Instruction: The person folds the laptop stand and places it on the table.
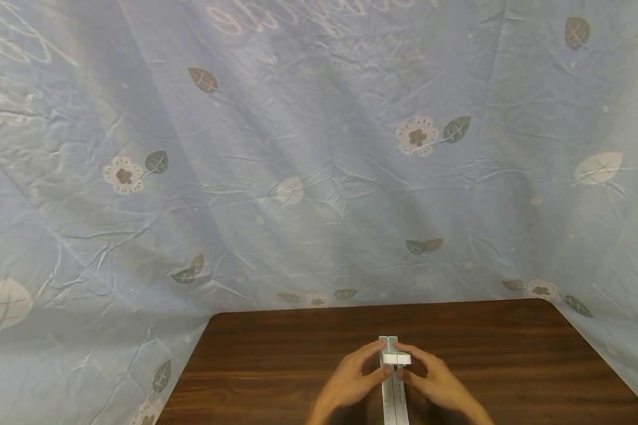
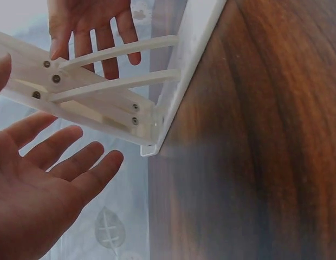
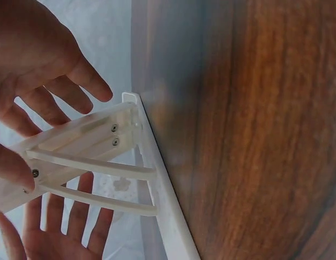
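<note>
A white folding stand (image 1: 396,392), probably a laptop stand, stands on the brown table with its long base flat and its upper arm raised at a slant. Two curved struts (image 2: 119,51) join base and arm, and small screws show on the arm. From the left, my left hand (image 1: 351,381) pinches the raised part between thumb and forefinger. My right hand (image 1: 438,383) does likewise from the right. In the wrist views, the other fingers of the left hand (image 2: 54,179) and right hand (image 3: 49,70) are spread, away from the stand.
The dark wood-grain table (image 1: 276,366) has rounded far corners. A pale blue cloth (image 1: 319,147) printed with leaves and flowers hangs behind it and along both sides.
</note>
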Motion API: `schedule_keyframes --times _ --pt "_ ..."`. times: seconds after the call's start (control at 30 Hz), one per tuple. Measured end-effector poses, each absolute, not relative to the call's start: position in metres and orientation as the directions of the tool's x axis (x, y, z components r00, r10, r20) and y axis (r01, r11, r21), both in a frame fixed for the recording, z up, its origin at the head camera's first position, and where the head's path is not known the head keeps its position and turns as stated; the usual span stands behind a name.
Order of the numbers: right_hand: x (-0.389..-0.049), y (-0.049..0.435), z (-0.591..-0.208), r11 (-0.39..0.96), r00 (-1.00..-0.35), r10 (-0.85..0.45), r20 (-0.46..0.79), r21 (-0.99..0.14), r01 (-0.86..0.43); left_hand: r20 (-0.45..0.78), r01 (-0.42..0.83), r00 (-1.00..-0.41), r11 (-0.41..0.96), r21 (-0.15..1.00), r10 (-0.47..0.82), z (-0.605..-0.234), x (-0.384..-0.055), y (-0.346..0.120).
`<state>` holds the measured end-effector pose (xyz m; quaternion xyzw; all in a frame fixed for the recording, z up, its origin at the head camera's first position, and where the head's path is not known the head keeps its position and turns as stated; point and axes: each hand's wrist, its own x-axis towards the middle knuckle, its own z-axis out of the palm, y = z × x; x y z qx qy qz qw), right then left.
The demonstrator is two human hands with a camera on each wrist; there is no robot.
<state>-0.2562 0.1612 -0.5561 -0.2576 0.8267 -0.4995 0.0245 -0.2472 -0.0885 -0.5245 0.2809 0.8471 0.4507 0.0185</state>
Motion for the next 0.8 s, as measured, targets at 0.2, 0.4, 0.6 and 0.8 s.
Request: schedule_keyframes --times 0.2,0.4,0.6,0.8 --pt "-0.257 0.161 -0.556 0.366 -0.860 -0.437 0.263 -0.822 -0.437 0.241 0.452 -0.858 0.443 0.774 0.454 -0.534 -0.253 -0.085" --pt "-0.258 0.160 -0.556 0.353 -0.870 -0.410 0.274 -0.832 -0.429 0.263 0.450 -0.867 0.437 0.779 0.423 -0.541 -0.256 -0.082" --pt "-0.258 0.156 -0.562 0.414 -0.890 -0.344 0.300 -0.802 -0.430 0.322 0.483 -0.863 0.453 0.749 0.388 -0.543 -0.257 -0.079" --pt "-0.255 0.153 -0.565 0.447 -0.882 -0.337 0.329 -0.768 -0.458 0.348 0.503 -0.857 0.470 0.725 0.381 -0.548 -0.258 -0.077"
